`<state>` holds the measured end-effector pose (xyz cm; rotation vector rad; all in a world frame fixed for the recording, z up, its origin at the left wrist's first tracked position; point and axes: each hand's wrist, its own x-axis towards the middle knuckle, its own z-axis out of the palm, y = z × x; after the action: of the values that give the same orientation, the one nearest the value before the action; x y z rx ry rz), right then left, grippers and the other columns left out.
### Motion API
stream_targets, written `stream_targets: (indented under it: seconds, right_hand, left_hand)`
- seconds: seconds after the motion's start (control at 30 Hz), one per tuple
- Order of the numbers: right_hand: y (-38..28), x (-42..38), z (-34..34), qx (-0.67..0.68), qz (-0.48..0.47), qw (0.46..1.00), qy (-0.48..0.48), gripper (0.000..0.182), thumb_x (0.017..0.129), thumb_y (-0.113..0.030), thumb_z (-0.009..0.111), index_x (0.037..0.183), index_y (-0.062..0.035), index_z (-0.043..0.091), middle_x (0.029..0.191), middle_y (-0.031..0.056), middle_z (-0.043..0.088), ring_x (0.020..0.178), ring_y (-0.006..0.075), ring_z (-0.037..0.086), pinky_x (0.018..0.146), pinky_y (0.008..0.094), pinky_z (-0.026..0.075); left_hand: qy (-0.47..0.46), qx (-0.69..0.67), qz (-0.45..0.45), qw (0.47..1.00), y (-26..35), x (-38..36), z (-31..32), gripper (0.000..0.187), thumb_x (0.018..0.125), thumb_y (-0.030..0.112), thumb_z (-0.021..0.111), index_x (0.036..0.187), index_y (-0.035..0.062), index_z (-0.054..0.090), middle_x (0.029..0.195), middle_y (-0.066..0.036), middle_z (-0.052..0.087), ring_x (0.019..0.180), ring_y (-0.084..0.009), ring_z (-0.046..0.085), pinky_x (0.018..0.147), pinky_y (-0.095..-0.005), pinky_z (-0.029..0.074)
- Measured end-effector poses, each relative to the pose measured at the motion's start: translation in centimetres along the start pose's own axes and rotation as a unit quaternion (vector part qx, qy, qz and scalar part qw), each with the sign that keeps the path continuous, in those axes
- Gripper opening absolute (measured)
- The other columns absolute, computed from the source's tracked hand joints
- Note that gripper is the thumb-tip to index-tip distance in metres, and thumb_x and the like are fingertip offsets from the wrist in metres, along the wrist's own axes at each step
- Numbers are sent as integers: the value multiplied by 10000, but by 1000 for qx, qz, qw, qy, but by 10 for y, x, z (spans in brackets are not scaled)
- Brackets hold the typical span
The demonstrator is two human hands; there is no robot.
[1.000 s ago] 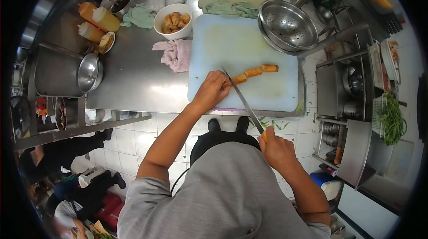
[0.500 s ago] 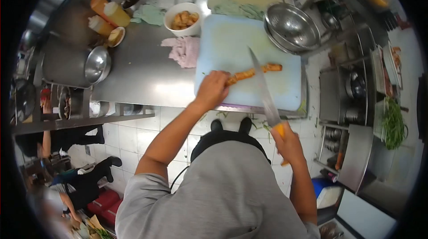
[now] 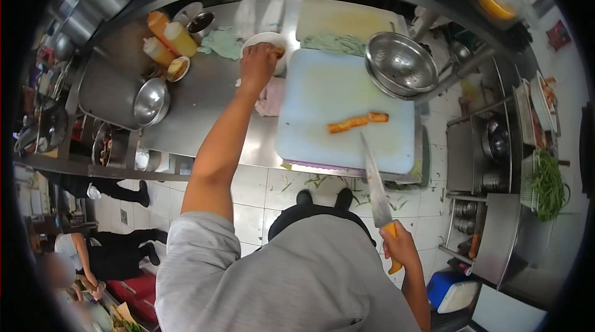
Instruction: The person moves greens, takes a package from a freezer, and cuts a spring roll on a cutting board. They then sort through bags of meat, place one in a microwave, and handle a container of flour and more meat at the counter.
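Observation:
My left hand (image 3: 258,62) is over the white bowl (image 3: 280,39) of browned pieces, its fingers bent down at the bowl's left side; whether they grip a piece is hidden. My right hand (image 3: 400,245) is closed round the yellow handle of a large knife (image 3: 378,192), whose blade points up and left with its tip over the front of the light blue cutting board (image 3: 328,84). On the board lie browned cut pieces (image 3: 348,125) in a slanting row, with a separate piece (image 3: 379,117) at the right end. A pink cloth (image 3: 270,97) lies left of the board.
A metal colander (image 3: 401,62) stands at the board's right back corner. Green cloths (image 3: 222,43), squeeze bottles (image 3: 180,39) and a metal bowl (image 3: 151,102) are on the left of the counter. An overhead shelf edge crosses the top. Other people are at the lower left.
My left hand has left the browned food on the board and moved up and left to the white bowl. The knife has moved lower, nearer the board's front edge. The view has shifted.

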<state>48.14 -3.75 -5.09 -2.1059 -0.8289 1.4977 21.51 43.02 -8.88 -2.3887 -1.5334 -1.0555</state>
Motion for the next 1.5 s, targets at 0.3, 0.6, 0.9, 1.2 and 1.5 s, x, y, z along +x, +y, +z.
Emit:
stream_targets:
  seconds: [0.3, 0.6, 0.9, 1.2, 1.5]
  right_hand:
    - [-14, 27, -17, 93, 4, 978, -186, 266, 922, -281, 519, 898, -23, 459, 537, 55, 500, 379, 137, 456, 406, 278, 398]
    - [8, 24, -52, 79, 24, 984, -157, 261, 910, -279, 533, 926, -25, 474, 539, 50, 496, 384, 132, 457, 404, 275, 406]
    - [29, 24, -63, 185, 33, 976, -111, 232, 910, -260, 518, 938, -34, 475, 564, 66, 497, 390, 144, 468, 394, 279, 396]
    - [14, 58, -74, 154, -8, 984, -92, 260, 917, -294, 510, 943, -39, 466, 567, 65, 497, 395, 151, 478, 400, 278, 400]
    - [-74, 119, -49, 73, -78, 984, -145, 263, 922, -289, 508, 982, -33, 492, 565, 70, 497, 388, 160, 479, 386, 283, 404]
  left_hand:
    - [-199, -223, 142, 944, 152, -129, -5, 396, 753, 142, 663, 1122, 30, 572, 1073, -150, 573, 1022, -324, 532, 883, -423, 439]
    - [-169, -277, 21, 946, 170, -105, 4, 386, 764, 63, 597, 1140, 33, 514, 1030, -139, 544, 995, -320, 531, 827, -414, 454]
    - [-225, -139, 107, 958, 200, -107, 40, 558, 729, 90, 590, 1266, 36, 451, 1099, -141, 528, 979, -320, 510, 843, -443, 439]
    - [-167, -251, 18, 953, 246, -84, 76, 493, 741, 175, 592, 1203, 30, 501, 1143, -192, 531, 1043, -358, 496, 869, -438, 448]
    - [-88, -232, -2, 969, 219, -100, 75, 673, 739, 315, 696, 1281, 20, 426, 1217, -189, 450, 1115, -368, 431, 915, -453, 391]
